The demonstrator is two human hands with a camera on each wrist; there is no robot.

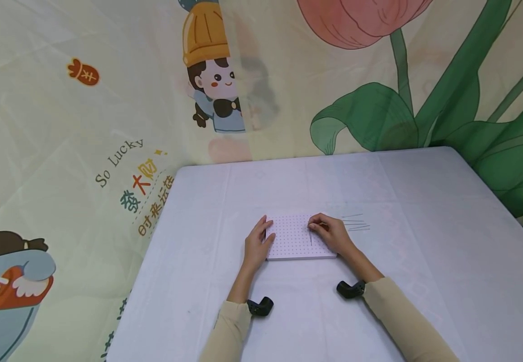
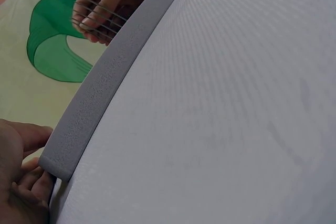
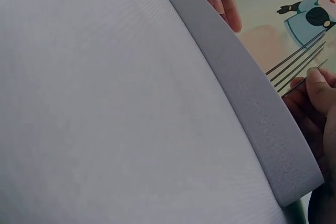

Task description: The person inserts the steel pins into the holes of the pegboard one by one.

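Presently, in the head view, the white table (image 1: 302, 311) fills the lower centre of the frame, and the board (image 1: 288, 246), dotted with small holes, lies flat on it at the centre. The left hand (image 1: 255, 247) rests at the board's left edge, fingers loosely extended; the right hand (image 1: 333, 235), over the right part, pinches a thin rod (image 3: 295, 87). Loose rods (image 1: 356, 220) lie right of the board. The step in hand appears to be setting a rod upright in a hole; the next move likely calls for a steady board, a straight push, then release. Both wrist views show standing rods (image 3: 295, 53) above the board's edge, which the head view does not separate; it alone shows the holes. Whether the pinched rod is seated cannot be told.
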